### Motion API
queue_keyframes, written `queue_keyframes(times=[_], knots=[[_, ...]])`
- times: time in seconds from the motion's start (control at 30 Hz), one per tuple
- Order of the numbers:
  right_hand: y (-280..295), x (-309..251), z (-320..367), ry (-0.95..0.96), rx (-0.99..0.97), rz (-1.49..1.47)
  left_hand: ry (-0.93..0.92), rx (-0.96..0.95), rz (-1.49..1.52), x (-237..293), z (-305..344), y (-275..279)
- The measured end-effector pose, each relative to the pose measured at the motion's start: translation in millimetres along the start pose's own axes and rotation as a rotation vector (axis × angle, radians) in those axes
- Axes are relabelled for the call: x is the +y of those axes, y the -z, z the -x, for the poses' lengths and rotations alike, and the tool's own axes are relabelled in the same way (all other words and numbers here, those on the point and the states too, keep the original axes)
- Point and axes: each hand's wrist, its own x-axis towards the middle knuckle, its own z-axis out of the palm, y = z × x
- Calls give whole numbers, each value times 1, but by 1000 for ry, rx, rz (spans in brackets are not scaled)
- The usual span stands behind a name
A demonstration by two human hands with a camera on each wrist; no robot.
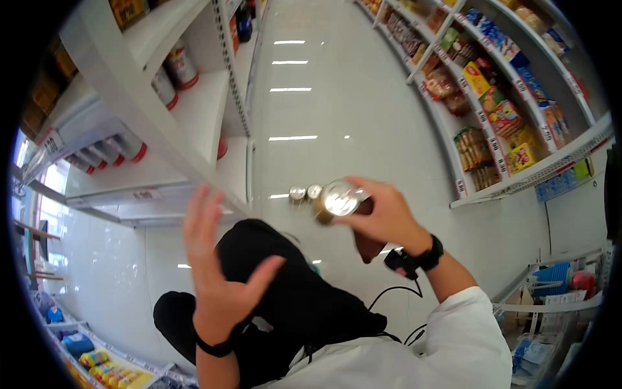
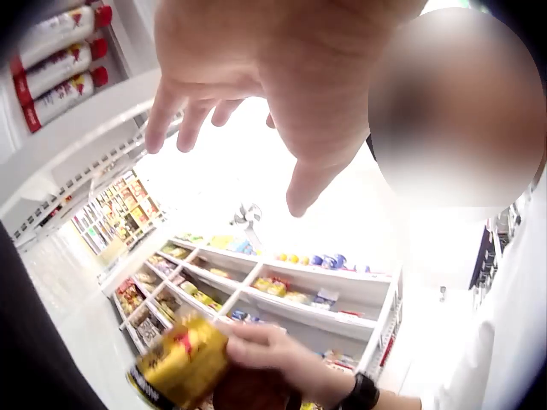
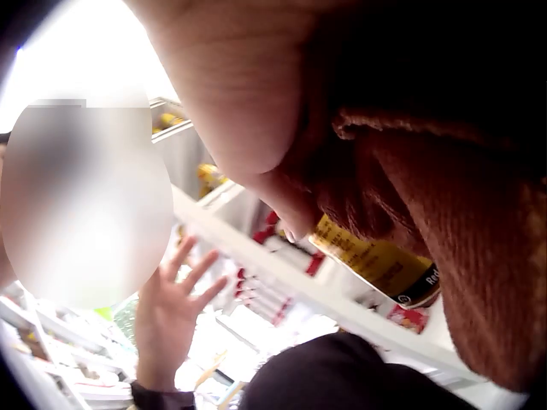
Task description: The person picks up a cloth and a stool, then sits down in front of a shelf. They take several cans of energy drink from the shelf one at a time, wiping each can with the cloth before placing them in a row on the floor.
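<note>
My right hand (image 1: 392,214) grips a yellow can (image 2: 181,360) by its side, its shiny metal end (image 1: 341,198) facing up in the head view. A brown cloth (image 3: 479,248) is bunched in the same hand and hangs below the fingers. My left hand (image 1: 223,279) is raised beside the shelf, fingers spread and palm bare, holding nothing. On the floor past the right hand stand two more cans (image 1: 297,193) side by side.
A white shelf unit (image 1: 149,123) rises close on the left, with red-and-white bottles (image 2: 60,81) on its boards. Across the aisle floor (image 1: 337,97) runs a shelf of packaged snacks (image 1: 499,117). A cable (image 1: 392,290) trails from the right wrist. My bent knee (image 1: 259,246) is below the hands.
</note>
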Motion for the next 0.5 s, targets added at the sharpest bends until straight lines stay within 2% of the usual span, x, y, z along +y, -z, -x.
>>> queue_keyframes(times=[0.07,0.13,0.2,0.33,0.43,0.5], knots=[[-2,29,-4,-280,-13,27,101,171,110,-17,7,10],[-18,88,0,-342,37,192,173,283,100,-30,11,21],[-30,135,4,-611,-30,140,258,404,97,-43,20,32],[-61,207,14,-703,-93,173,323,453,-18,-57,35,47],[-94,261,14,-709,-124,359,406,478,-87,-64,47,54],[-110,279,6,-763,-181,366,458,482,-147,-68,55,60]])
